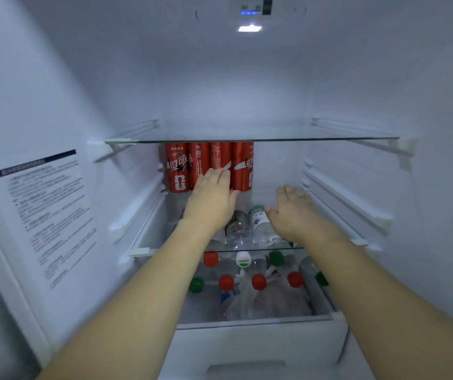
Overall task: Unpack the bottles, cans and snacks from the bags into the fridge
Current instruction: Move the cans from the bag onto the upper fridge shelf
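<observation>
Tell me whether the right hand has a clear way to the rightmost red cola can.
Probably yes: the right hand is open beside the rightmost red cola can, with bare shelf between.

Both my bare arms stretched forward, left hand [213, 197] flat, palm down, fingers together and extended, right hand [292, 211] also palm down, fingers loosely spread, thumb out to the left, neither gripping anything.

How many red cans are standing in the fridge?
4 red cans show, in a row at the back left of the middle shelf, under the upper glass shelf. The left hand covers part of them; more may be hidden.
</observation>
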